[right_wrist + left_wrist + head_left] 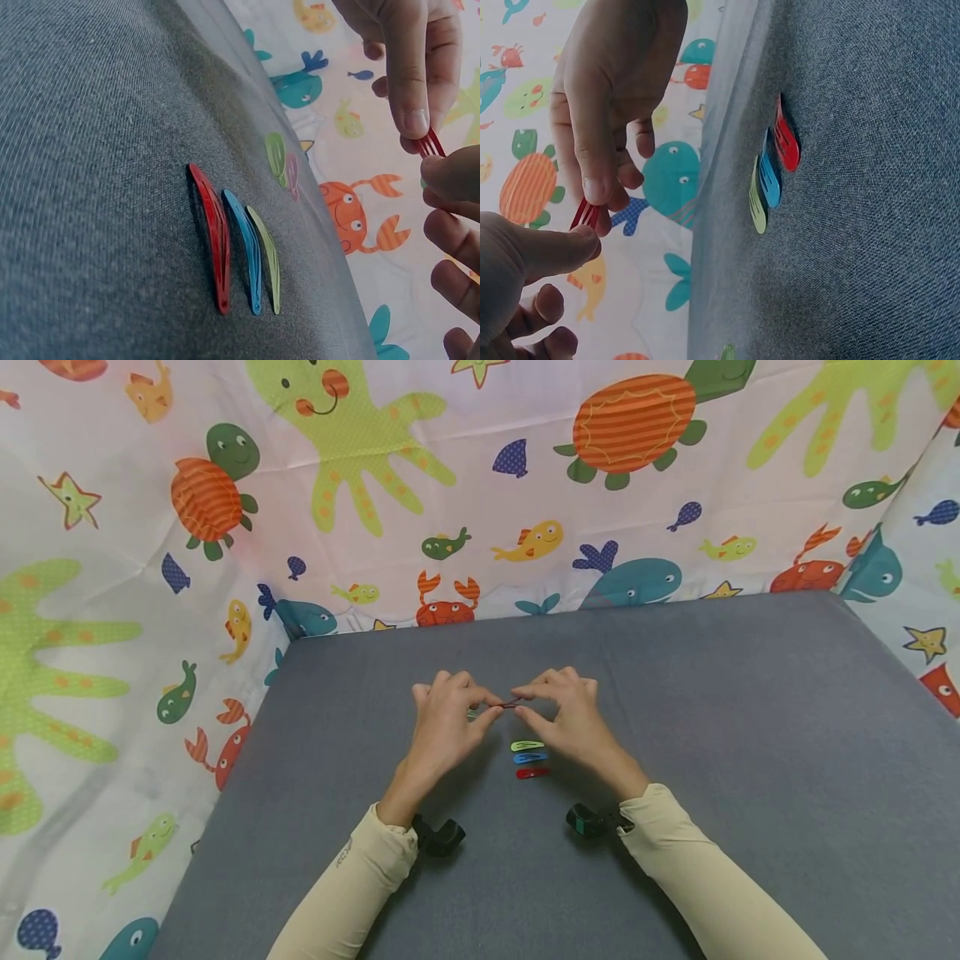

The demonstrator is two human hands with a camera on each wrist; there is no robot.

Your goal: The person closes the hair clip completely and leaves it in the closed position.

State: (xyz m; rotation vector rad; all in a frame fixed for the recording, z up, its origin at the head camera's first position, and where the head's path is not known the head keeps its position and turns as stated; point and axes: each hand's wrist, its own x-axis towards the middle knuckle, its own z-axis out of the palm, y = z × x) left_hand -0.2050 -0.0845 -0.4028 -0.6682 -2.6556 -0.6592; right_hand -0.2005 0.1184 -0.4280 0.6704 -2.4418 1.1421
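Between the fingertips of both hands is a dark red snap hair clip [586, 215], raised above the table. My left hand [447, 720] pinches one end with thumb and forefinger, while my right hand [576, 720] pinches the other. The clip's two parts look spread apart in the head view. Nearer the body, three hair clips lie in a row: a light green clip [527, 746], a blue clip [530, 758] and a red clip [532, 772]. Behind the left hand, a green clip [276, 156] and a pink clip [292, 176] lie side by side.
A grey cloth-covered table [337, 827] carries the clips. White fabric [480, 493] printed with sea animals stands along the back and both sides. A dark wrist camera [441, 837] is strapped at the left wrist, another camera [585, 821] at the right.
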